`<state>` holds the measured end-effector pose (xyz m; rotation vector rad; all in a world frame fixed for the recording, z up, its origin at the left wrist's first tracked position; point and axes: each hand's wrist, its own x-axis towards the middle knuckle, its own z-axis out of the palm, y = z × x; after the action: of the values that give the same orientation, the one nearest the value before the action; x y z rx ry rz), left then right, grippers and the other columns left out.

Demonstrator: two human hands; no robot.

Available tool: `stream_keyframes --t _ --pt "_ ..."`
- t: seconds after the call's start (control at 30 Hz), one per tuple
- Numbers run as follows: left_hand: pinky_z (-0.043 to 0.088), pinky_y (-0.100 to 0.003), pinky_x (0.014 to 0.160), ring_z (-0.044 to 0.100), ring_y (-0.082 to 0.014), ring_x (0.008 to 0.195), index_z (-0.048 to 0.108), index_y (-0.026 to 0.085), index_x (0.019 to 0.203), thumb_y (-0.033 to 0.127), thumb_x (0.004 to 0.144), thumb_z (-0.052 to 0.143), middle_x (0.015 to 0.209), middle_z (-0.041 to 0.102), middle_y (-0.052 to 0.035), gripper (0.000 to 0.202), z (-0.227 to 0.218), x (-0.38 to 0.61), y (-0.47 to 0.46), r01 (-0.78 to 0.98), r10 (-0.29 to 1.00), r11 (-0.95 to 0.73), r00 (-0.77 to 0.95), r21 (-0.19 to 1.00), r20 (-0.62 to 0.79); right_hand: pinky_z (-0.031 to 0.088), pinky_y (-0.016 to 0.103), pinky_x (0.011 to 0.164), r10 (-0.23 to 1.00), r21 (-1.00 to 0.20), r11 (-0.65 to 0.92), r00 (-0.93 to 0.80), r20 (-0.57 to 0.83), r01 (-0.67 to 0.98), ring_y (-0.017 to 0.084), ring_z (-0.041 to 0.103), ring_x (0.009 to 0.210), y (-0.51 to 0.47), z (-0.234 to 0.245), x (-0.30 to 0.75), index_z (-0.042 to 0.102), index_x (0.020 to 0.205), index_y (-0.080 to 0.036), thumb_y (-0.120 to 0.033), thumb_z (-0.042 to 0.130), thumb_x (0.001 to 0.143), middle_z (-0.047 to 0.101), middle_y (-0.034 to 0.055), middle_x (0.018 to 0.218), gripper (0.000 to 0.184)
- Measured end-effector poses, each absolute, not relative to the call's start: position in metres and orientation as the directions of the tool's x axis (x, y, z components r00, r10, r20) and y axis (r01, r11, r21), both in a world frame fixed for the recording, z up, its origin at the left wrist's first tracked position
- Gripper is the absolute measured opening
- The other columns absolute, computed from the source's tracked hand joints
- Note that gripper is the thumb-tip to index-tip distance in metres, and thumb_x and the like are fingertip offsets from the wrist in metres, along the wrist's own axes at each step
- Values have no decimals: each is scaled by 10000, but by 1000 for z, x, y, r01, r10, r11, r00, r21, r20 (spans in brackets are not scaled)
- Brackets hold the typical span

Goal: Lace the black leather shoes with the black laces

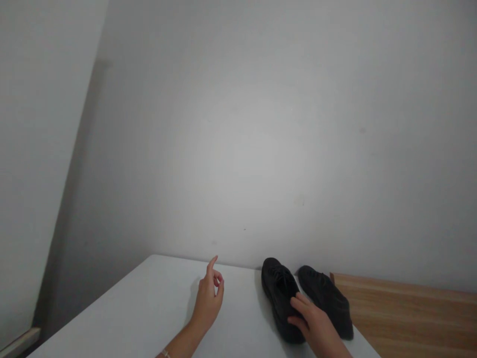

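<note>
A black lace-up shoe [276,293] lies on the white table [149,308], its toe toward the wall and its opening facing up. My right hand [311,318] is at the opening near the heel, fingers and thumb bent around its right edge; the palm side is hidden. Just right of it sits a second black shoe [326,296], partly covered by my right hand. My left hand [210,293] hovers over the table, left of the shoes. Its index finger points up, the other fingers curl loosely toward the thumb, and nothing is in it.
A pale grey wall [242,149] stands right behind the table's far edge. To the right of the table is a wood-grain panel [406,313]. A light-coloured ledge [20,343] shows at the lower left corner.
</note>
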<state>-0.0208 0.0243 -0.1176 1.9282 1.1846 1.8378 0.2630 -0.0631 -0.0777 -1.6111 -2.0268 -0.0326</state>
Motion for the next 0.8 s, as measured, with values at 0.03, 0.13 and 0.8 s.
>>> stream_keyframes --t 0.03,0.13,0.8 --pt "423 -315 736 557 -180 700 293 195 1382 223 823 456 791 601 -6 582 -118 -21 24 382 685 -644 -99 663 722 415 366 966 891 -298 255 -104 441 920 275 549 1161 -56 -83 275 656 1019 -187 -224 519 783 599 145 1238 275" --pt "419 -320 735 560 -188 694 331 196 1371 229 798 474 777 608 -7 592 -119 -21 22 354 719 -627 -81 694 690 379 408 1025 863 -291 205 -32 505 934 290 526 1193 -36 -100 306 653 1076 -151 -266 523 786 588 171 1258 338" --pt "92 -481 1151 105 -272 1419 142 205 1467 233 754 619 1550 143 -108 858 -136 -14 24 424 703 -689 194 587 685 408 435 1018 537 -56 551 -303 787 833 235 454 1218 -22 -72 158 403 1323 -197 -79 414 806 501 116 1298 530"
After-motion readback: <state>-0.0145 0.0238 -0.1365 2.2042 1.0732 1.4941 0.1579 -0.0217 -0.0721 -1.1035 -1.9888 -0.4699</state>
